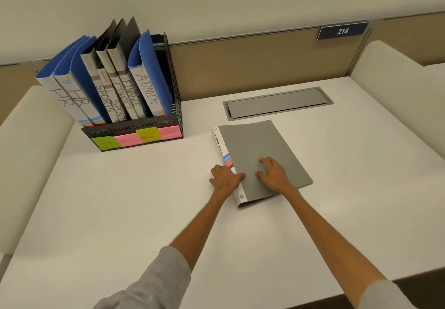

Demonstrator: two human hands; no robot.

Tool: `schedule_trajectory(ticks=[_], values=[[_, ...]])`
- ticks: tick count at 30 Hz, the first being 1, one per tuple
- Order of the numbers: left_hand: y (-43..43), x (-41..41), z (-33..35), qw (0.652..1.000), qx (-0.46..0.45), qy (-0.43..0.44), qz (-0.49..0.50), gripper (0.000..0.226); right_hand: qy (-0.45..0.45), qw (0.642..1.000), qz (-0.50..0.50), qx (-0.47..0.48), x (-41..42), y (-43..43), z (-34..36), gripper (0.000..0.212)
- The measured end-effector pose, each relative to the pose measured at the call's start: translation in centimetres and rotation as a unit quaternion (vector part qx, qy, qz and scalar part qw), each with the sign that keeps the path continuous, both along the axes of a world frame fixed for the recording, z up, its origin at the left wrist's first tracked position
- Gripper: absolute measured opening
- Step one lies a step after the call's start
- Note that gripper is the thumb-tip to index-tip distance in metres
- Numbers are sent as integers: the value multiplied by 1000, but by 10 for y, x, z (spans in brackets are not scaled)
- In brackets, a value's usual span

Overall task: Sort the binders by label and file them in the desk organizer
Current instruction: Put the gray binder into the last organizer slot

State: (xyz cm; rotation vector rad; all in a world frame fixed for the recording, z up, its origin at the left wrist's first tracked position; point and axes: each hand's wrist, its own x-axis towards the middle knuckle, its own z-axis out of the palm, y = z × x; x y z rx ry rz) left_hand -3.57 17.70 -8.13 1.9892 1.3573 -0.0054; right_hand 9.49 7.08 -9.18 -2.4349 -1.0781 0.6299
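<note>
Both hands rest on a grey binder (262,159) that lies flat on the white bench (120,200). The left hand (225,178) sits at the binder's white spine edge, its fingers curled beside the spine and the thumb lying over onto the grey cover. The right hand (273,172) lies on the cover just beside it, fingers bent and spread, pressing down rather than clamped around anything. The two hands are close together but not touching. The spine runs away from the left hand; it carries blue and red stripes and handwriting too foreshortened to read.

Beyond the binder, straight ahead of the right hand, a grey cable hatch (277,102) is set into the bench top. Well to the left of the left hand and further away stands the black mesh desk organizer (177,106), with binders upright in it — two blue ones marked HR (72,94), two marked SPORTS (107,101), two marked FINANCE (131,92) and a blue one marked ADMIN (149,87). Sticky notes (134,137) in green, pink, yellow and pink line the organizer's front edge. Far off to the right of the right hand, a blue plaque (342,30) on the partition reads 214.
</note>
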Motion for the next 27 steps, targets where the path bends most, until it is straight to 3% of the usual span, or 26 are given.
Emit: schedule_trajectory(ticks=[6, 10, 22, 27], values=[[2, 4, -5, 987, -63, -102, 109, 58, 1, 1000, 7, -21, 1, -2, -1, 57], [-5, 8, 2, 937, -141, -241, 210, 62, 50, 999, 3, -6, 7, 5, 12, 56], [14, 16, 79, 880, -3, -430, 204, 66, 140, 985, 26, 98, 23, 57, 93, 55], [25, 4, 109, 865, 100, -471, 141, 66, 191, 967, 52, 158, 12, 86, 149, 64]])
